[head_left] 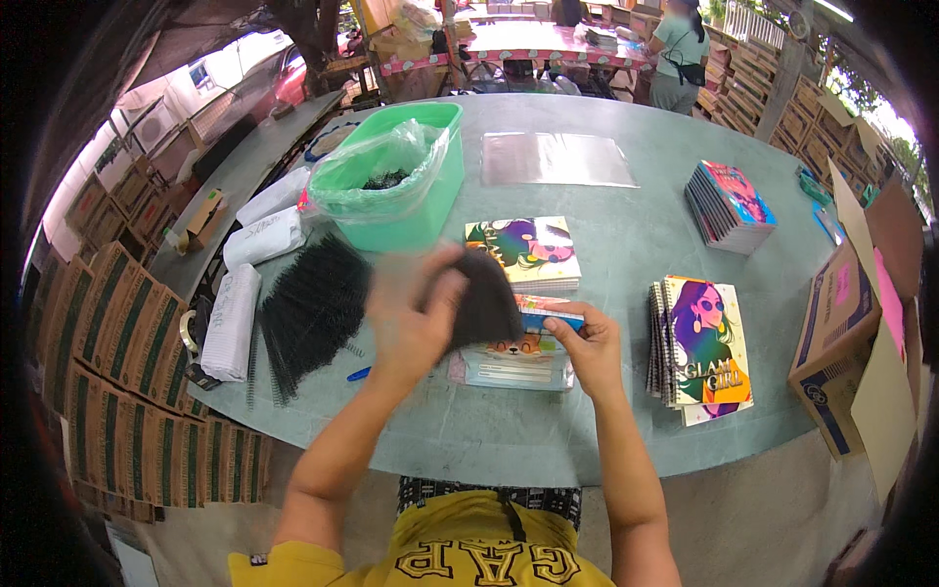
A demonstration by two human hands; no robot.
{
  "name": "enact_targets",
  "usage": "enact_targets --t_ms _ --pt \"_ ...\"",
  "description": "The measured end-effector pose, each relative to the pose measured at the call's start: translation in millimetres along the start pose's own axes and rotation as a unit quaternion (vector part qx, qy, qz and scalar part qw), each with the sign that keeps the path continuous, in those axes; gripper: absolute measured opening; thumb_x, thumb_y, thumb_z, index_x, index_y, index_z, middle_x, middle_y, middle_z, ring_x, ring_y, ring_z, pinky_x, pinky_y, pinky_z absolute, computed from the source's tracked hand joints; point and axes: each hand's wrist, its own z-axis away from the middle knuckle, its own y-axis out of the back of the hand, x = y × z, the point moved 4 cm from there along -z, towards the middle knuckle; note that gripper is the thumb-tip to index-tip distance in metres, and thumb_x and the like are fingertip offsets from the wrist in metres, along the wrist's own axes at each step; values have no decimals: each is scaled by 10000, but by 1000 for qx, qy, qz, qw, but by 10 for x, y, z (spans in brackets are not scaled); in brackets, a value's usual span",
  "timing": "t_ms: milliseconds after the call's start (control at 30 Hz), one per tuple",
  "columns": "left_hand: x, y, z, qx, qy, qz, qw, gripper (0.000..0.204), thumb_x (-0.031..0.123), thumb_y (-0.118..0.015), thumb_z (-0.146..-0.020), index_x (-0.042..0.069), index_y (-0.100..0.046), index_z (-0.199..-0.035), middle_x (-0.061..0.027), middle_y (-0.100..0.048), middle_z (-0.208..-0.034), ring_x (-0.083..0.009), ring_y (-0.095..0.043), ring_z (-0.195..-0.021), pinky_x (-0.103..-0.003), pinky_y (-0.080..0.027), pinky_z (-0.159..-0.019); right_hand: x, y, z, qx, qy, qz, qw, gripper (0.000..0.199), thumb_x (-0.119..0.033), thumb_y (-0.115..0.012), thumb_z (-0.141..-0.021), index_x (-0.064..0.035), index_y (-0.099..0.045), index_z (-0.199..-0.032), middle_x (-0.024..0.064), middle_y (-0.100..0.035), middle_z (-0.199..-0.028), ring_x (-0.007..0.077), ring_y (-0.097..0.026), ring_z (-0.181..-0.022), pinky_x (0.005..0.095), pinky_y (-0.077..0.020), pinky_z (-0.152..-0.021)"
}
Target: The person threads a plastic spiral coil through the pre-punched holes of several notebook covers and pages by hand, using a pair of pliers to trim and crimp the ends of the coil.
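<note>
My left hand is raised over the grey-green table and grips a bunch of black spiral binding coils; the hand is blurred. My right hand pinches the edge of a small colourful notebook that lies on a pale booklet stack in front of me. A big pile of black coils lies on the table just left of my left hand.
A green plastic tub lined with a clear bag holds more coils. Notebook stacks lie ahead, at right and far right. Clear plastic sleeves lie beyond. White wrapped packs at left, cardboard box at right. A person stands far off.
</note>
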Motion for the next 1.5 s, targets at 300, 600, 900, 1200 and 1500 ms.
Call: enact_targets --t_ms 300,600,900,1200,1500 --pt "1 -92 1 -31 -17 -62 997 276 92 -683 -746 113 -634 -1017 -100 -575 -869 -271 -600 -812 -345 -484 -731 -2 -4 3 2 10 2 1000 310 -235 -560 -913 33 -625 -1056 95 -655 -988 123 -588 -882 255 -456 -801" --pt "289 -101 -78 40 -147 -151 977 304 12 -665 -739 41 -609 -1037 -115 -569 -875 -286 -560 -832 -350 -455 -730 -27 12 7 3 -13 -13 1000 523 -360 -327 -977 62 -627 -1050 127 -647 -1011 169 -572 -947 290 -408 -885" --pt "66 -247 187 -196 -57 -185 961 250 42 -666 -723 80 -655 -969 -131 -569 -859 -304 -575 -839 -365 -476 -753 -78 -54 9 6 13 61 998 597 -477 -353 -967 45 -636 -1023 70 -638 -935 111 -533 -851 243 -392 -782" --pt "167 -389 124 -265 -51 -164 949 251 54 -647 -756 66 -636 -1006 -145 -558 -926 -305 -584 -841 -377 -474 -743 -112 -12 13 -10 -12 46 999 604 -449 -299 -986 55 -629 -1026 95 -645 -982 142 -558 -919 276 -412 -867" --pt "-201 -422 1003 -342 -37 -155 926 254 120 -626 -801 82 -609 -1051 -131 -530 -935 -321 -566 -866 -420 -474 -736 -62 -61 12 -40 86 76 993 169 -94 -590 -877 -21 -632 -1024 45 -650 -981 99 -556 -938 258 -441 -836"
